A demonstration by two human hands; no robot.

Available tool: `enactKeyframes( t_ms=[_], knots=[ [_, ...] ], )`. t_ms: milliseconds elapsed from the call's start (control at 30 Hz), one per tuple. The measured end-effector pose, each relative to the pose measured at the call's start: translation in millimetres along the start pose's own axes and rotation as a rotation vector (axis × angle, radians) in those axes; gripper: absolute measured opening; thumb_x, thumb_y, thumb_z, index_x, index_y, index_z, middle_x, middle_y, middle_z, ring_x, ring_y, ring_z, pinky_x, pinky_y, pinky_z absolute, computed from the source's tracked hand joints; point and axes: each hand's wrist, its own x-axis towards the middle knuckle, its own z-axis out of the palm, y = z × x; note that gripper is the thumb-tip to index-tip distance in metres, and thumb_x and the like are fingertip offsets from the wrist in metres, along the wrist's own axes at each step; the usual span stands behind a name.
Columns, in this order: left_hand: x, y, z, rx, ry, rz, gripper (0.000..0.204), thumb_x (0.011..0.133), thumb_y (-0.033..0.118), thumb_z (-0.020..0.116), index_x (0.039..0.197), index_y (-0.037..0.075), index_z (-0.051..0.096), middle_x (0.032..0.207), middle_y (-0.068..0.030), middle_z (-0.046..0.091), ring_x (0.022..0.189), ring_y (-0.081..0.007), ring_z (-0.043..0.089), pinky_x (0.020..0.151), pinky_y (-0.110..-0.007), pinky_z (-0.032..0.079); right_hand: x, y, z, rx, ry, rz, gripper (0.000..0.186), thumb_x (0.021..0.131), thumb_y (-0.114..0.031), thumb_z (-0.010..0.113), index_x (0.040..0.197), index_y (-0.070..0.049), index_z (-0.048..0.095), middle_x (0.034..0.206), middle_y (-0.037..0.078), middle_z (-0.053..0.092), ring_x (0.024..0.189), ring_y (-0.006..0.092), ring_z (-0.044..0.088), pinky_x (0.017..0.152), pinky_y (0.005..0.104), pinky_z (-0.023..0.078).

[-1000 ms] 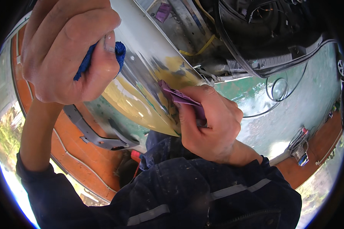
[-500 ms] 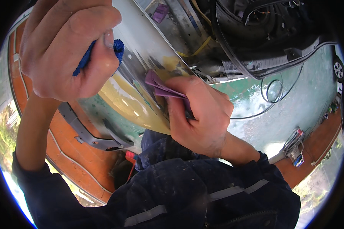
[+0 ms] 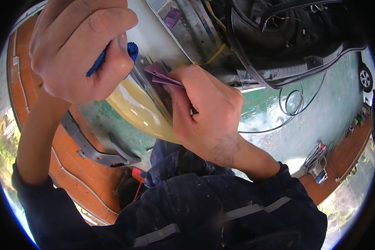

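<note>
My left hand (image 3: pixel 81 54), raised close to the camera at upper left, is clenched around a blue cloth (image 3: pixel 132 51); only bits of it stick out between the fingers. In my right hand (image 3: pixel 208 112) is a folded sheet of purple sandpaper (image 3: pixel 160 75), pinched between thumb and fingers. It lies against the car body panel (image 3: pixel 139 108), which has yellow filler, white paint and dark bare patches. The right hand covers part of the panel's lower end.
Beyond the panel opens the car's stripped trunk (image 3: pixel 275 50), with another purple sheet (image 3: pixel 172 18) inside. A detached grey bumper (image 3: pixel 98 152) lies on the floor at left. A black hose (image 3: pixel 291 104) coils on the green floor, and a parked car's wheel (image 3: pixel 365 78) shows far right.
My right hand and the sandpaper have slid up and to the left along the panel. The left hand has shifted slightly right, still gripping the blue cloth.
</note>
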Motion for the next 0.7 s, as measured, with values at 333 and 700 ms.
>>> enactKeyframes(
  t_ms=[333,700],
  knots=[
    [-1.8,0.9,2.3,0.031,0.003,0.007,0.027,0.079,0.001,0.064,0.104,-0.004,0.072,0.099,-0.0178,0.074,0.089,-0.0362,0.069,0.079,-0.043,0.058,-51.7,-20.5,-53.8,0.45,0.075,0.521,0.025,0.098,0.009,0.059,0.122,0.004,0.062,0.106,0.019,0.07,0.09,0.0311,0.072,0.083,0.0354,0.056],
    [-3.2,1.2,1.2,0.035,-0.002,-0.023,0.024,0.078,0.001,0.064,0.101,-0.004,0.072,0.096,-0.0175,0.074,0.086,-0.0352,0.069,0.076,-0.041,0.058,-62.9,-23.0,-29.8,0.152,-0.165,0.351,0.078,0.085,-0.013,0.088,0.14,0.001,0.035,0.128,0.026,0.044,0.119,0.0404,0.054,0.101,0.0494,0.046]
  ],
)
